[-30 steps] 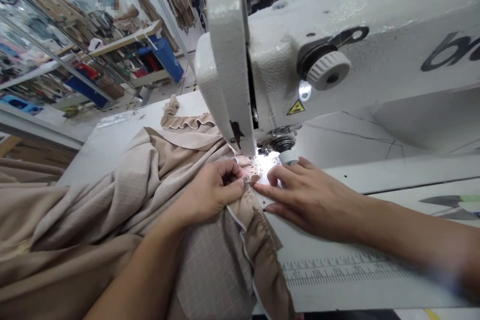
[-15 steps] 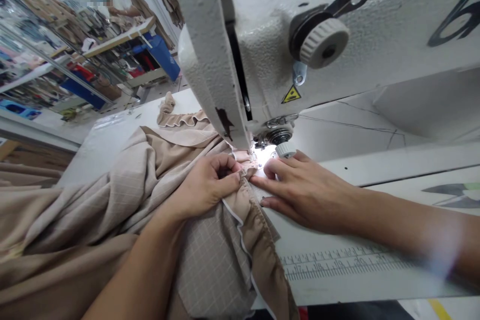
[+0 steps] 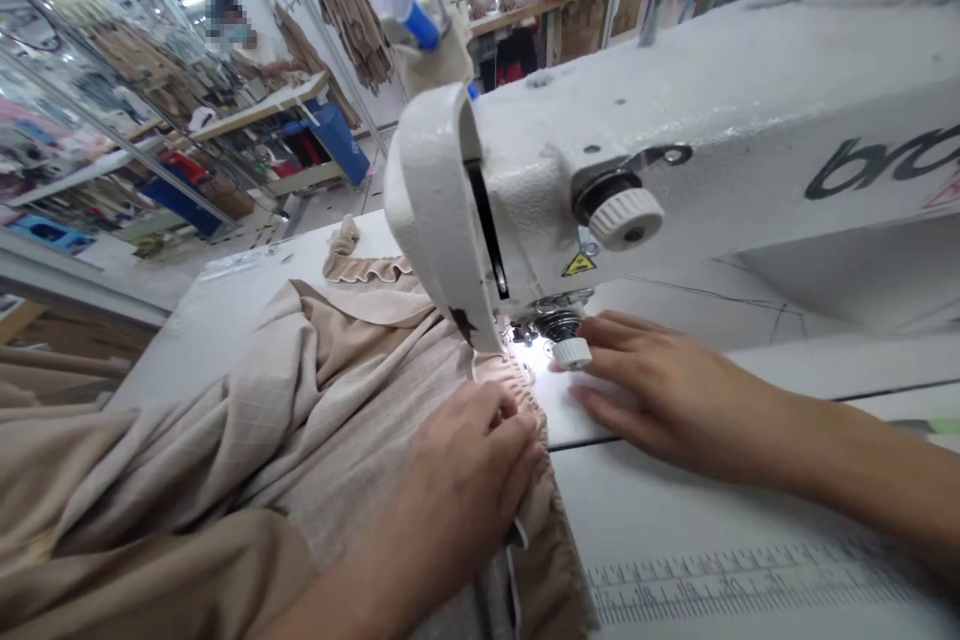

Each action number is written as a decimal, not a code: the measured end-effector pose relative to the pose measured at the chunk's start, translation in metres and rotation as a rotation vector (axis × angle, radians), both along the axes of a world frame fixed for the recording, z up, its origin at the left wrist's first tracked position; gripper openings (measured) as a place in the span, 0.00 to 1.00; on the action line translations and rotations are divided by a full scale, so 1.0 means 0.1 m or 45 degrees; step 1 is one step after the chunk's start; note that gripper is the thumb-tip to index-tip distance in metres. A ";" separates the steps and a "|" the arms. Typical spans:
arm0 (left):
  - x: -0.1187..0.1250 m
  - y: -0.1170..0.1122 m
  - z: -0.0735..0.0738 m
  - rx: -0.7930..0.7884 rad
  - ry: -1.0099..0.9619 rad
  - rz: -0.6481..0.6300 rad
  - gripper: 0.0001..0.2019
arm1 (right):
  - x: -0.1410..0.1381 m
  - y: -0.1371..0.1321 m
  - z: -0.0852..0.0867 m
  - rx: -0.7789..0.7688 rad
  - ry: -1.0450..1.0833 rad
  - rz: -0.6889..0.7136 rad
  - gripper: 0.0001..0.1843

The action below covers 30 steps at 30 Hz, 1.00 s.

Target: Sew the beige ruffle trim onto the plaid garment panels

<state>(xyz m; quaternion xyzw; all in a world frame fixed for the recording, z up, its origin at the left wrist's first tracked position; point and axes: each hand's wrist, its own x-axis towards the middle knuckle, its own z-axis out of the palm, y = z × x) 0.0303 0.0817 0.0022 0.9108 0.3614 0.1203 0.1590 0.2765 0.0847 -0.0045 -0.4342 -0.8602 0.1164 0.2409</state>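
Some gathered beige fabric (image 3: 521, 398), under left fingers (image 3: 484, 410)

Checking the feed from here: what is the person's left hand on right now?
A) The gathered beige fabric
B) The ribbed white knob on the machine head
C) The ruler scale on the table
A. The left hand lies on the gathered beige fabric, while the right hand rests on the white machine bed.

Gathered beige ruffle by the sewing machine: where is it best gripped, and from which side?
Probably the ruffle's lower stretch, coming from the right, nearest the person. The left hand covers the part above, the sewing machine's head overhangs the far end, and its folds lie exposed along the right edge.
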 end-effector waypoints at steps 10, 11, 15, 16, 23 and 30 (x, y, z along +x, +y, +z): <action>0.00 0.06 0.00 -0.058 -0.218 -0.022 0.09 | -0.22 -0.40 0.31 -0.579 -0.057 0.527 0.14; 0.00 0.08 0.00 -0.054 -0.253 -0.035 0.09 | -0.23 -0.42 0.33 -0.586 -0.076 0.558 0.16; -0.02 0.11 -0.02 -0.084 -0.311 -0.046 0.09 | -0.19 -0.44 0.35 -0.594 -0.076 0.634 0.10; -0.02 0.11 -0.02 -0.080 -0.306 -0.047 0.09 | -0.17 -0.44 0.35 -0.600 -0.082 0.623 0.08; 0.04 0.05 0.00 0.209 -0.147 -0.131 0.10 | -0.12 -0.33 0.16 -0.423 0.070 0.233 0.10; 0.07 -0.02 -0.09 0.358 -0.126 -0.173 0.13 | -0.16 -0.07 -0.11 -0.108 0.015 0.116 0.22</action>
